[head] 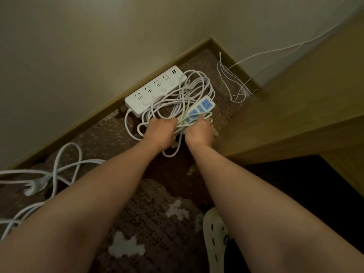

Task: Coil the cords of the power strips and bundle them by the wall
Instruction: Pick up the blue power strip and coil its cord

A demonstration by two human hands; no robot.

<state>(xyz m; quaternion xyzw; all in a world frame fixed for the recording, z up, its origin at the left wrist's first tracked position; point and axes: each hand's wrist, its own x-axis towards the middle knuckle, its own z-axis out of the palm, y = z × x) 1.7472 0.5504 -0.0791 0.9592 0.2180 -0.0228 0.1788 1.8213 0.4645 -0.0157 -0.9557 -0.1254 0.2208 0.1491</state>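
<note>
Left hand (160,129) and right hand (199,128) both down on the carpet (149,196), fingers curled into the same bundle of white cords (177,95); left gripping loops on the near-left side, right gripping cords over the near end of the blue-socket power strip (201,108). Blue strip lying across the coil, approx. diagonal, partly under cord loops. White power strip (155,90) (larger, w/ round switches) flat against the baseboard (82,123), touching the coil on its right side. More loose white cable (57,170) spread at far left, well apart from the bundle. Thin white wire (232,83) hanging in the corner beside the wooden furniture (295,107). Pale perforated slipper (213,239) near bottom edge.
</note>
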